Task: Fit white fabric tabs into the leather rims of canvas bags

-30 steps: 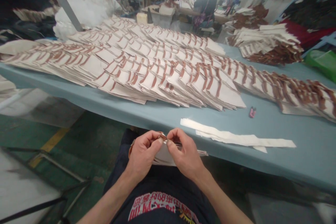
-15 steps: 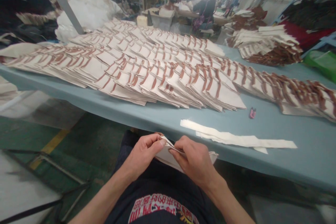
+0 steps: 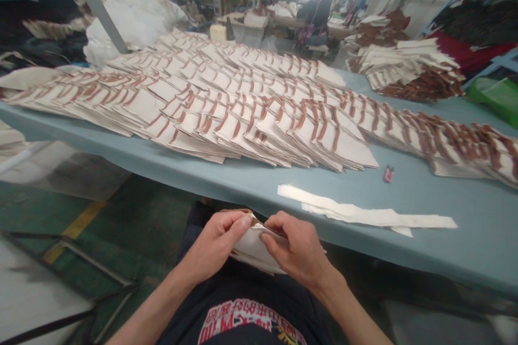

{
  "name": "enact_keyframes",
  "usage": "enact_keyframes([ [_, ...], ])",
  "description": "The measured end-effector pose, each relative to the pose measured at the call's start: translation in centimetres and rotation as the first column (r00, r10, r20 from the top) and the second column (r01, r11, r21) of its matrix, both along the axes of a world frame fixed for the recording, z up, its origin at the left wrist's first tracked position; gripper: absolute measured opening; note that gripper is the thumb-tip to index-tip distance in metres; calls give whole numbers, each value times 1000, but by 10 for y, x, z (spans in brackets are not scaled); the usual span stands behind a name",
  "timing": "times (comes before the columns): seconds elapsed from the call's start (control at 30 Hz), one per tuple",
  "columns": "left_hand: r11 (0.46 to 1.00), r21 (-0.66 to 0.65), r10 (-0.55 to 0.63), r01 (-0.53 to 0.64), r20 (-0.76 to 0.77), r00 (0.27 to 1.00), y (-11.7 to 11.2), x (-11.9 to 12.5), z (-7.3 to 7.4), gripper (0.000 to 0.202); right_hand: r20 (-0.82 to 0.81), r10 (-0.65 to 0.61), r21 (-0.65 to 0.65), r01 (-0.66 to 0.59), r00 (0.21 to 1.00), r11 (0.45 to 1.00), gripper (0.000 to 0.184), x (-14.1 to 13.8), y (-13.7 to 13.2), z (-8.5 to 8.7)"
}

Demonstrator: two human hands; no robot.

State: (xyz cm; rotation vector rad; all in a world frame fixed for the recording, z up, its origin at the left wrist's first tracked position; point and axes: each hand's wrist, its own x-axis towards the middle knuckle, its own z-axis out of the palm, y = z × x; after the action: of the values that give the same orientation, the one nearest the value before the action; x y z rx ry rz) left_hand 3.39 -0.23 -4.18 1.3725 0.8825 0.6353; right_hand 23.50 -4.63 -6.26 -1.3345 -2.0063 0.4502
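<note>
Over my lap, at the table's near edge, both hands grip one white fabric piece [image 3: 259,248] with a brown strip along its upper edge. My left hand [image 3: 218,237] pinches that edge between thumb and fingers. A short way to the right, my right hand [image 3: 297,248] is closed on the same edge, its thumb on the near side. The lower part of the piece hangs below my fingers. Beyond my hands, rows of similar white pieces with brown strips [image 3: 243,118] overlap on the blue-covered table [image 3: 170,172].
Loose cream fabric strips [image 3: 364,214] lie near the table's front edge. A small pink thread snipper [image 3: 389,174] rests behind them. White and brown pieces [image 3: 413,67] are heaped at the back right, beside a green plastic bag [image 3: 496,97]. A person [image 3: 318,13] is in the background.
The held fabric piece has shifted and tilted between my hands, showing more of its white face and some brown inside the edge. Both hands remain in nearly the same place.
</note>
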Motion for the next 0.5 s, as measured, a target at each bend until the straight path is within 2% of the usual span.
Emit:
enact_keyframes([
  [0.1,1000,-17,-27,27,2,1000,1,-3,4,46,-29,-2,-50,0,1000,999,11,0,-1,0],
  [0.2,999,-17,-33,32,-35,999,1,-6,8,41,23,-16,-85,18,1000,996,14,0,-1,1],
  [0.33,987,149,-22,53,-201,979,4,-9,14,31,122,7,-37,-3,993,999,17,0,0,2],
  [0.5,929,350,50,122,-443,895,7,-9,14,29,171,22,97,-39,985,995,29,2,1,-2],
])
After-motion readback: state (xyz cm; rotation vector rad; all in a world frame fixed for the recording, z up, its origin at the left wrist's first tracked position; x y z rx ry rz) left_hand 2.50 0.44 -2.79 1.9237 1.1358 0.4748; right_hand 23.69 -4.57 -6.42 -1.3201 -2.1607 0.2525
